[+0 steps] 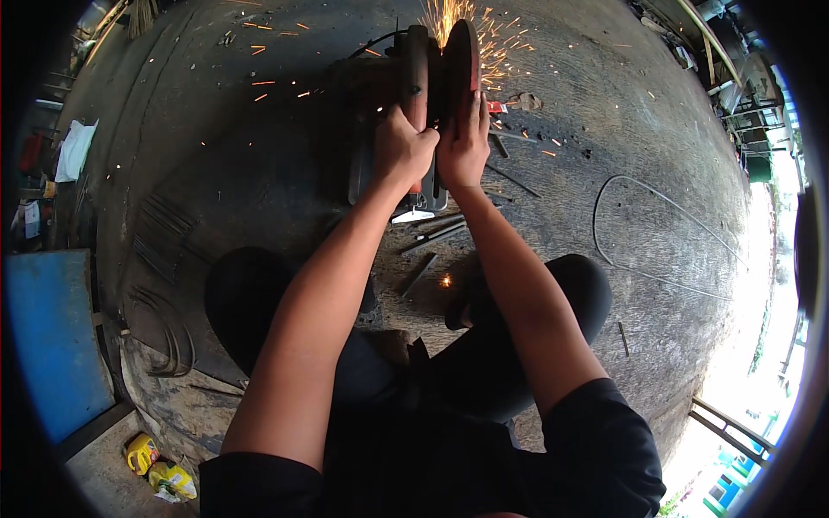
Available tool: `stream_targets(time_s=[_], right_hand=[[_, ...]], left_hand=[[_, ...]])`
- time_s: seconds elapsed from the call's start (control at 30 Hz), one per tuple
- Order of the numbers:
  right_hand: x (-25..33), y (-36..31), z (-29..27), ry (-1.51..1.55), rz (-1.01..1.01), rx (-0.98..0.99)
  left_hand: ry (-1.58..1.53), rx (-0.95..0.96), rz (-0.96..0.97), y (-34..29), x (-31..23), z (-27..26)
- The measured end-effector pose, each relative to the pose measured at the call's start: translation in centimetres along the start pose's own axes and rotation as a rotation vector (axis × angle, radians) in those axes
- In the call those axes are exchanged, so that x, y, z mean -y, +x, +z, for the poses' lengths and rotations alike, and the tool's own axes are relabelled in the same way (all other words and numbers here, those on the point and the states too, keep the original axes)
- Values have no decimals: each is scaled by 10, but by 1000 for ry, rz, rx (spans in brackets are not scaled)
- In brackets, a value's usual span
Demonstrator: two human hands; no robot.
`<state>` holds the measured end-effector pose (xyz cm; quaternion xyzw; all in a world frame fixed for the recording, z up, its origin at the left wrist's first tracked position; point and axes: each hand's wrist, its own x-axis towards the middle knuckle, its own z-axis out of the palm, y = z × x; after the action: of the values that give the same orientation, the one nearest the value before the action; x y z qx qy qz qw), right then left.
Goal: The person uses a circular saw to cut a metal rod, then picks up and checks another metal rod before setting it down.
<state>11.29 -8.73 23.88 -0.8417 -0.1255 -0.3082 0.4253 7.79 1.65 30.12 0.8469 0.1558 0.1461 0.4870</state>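
Across the floor (673,328), sparks (446,24) are being thrown beyond the saw (417,53), its handle (416,104) being gripped by the left hand (403,148), guard (464,65) touched by the open right hand (465,148).

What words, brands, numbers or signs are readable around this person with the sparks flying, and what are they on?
No text reads clearly, so nothing to quote.
Yellow-and-red package, lower left: markings too small and blurred to read.
Crumpled yellow package beside it: likewise unreadable.
Spark-throwing machine: no legible lettering.
White bag, left: none legible.
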Motion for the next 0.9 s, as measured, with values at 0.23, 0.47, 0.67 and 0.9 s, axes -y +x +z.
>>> stream_targets(time_s=[0.23, 0.47, 0.67, 0.9], right_hand=[[2, 0, -1, -3, 14, 4], [2, 0, -1, -1, 8, -4], [2, 0, -1, -11, -1, -7], [2, 0, 0, -13, -27, -21]], left_hand=[[-8, 16, -23, -1, -1, -1], [-2, 23, -48, 0, 0, 0], [5, 27, -25, 0, 1, -1], [5, 35, -30, -1, 1, -1]])
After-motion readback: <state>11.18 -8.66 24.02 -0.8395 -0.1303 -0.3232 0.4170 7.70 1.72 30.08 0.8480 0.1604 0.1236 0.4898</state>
